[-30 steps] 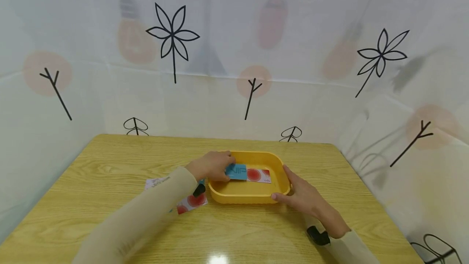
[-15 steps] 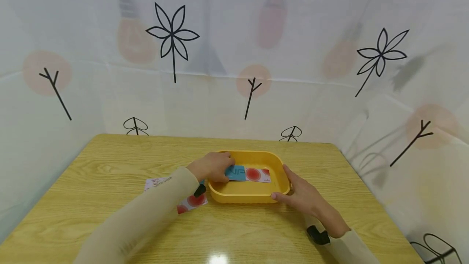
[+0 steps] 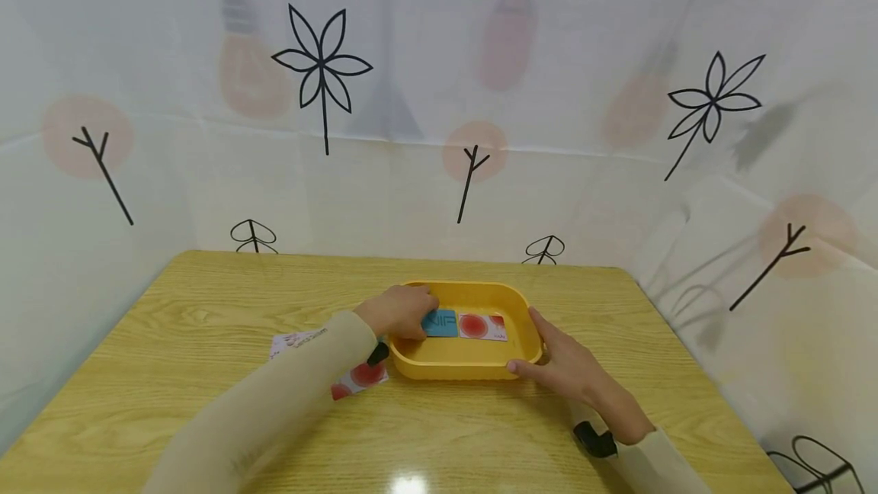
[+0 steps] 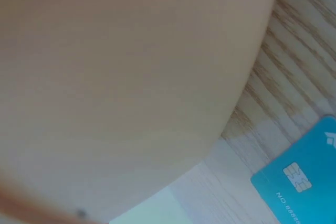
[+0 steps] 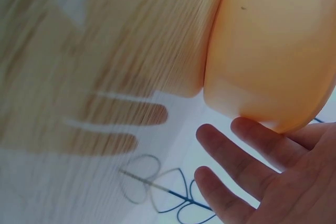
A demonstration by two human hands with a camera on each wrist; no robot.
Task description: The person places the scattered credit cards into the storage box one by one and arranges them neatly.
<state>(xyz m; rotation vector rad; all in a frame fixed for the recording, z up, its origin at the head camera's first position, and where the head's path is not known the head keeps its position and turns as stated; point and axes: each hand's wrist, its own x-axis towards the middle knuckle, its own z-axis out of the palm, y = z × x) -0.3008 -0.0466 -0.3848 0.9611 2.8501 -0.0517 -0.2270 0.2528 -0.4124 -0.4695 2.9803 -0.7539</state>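
In the head view, a shallow yellow plastic tray (image 3: 453,371) sits on the table. My left hand (image 3: 400,311) reaches over its left rim and pinches the left end of a blue VIP card (image 3: 440,323) on the tray floor. Right beside that card lies a red-and-white card (image 3: 482,327). My right hand (image 3: 575,364) rests against the tray's right front corner, thumb at the front rim. The right wrist view shows this hand's fingers (image 5: 236,161) straight and spread, by the tray's outer wall. My left fingertips are partly hidden.
Left of the tray, partly under my left forearm, lie a red-and-white card (image 3: 363,377) and a pale printed card (image 3: 291,341). Another blue card (image 4: 302,177) with a chip lies on the wooden table in the left wrist view. A patterned cloth (image 3: 425,197) hangs behind.
The blue VIP card has slid slightly left under my left hand, off the edge of the red-and-white card next to it. My right hand and the tray stay practically still.
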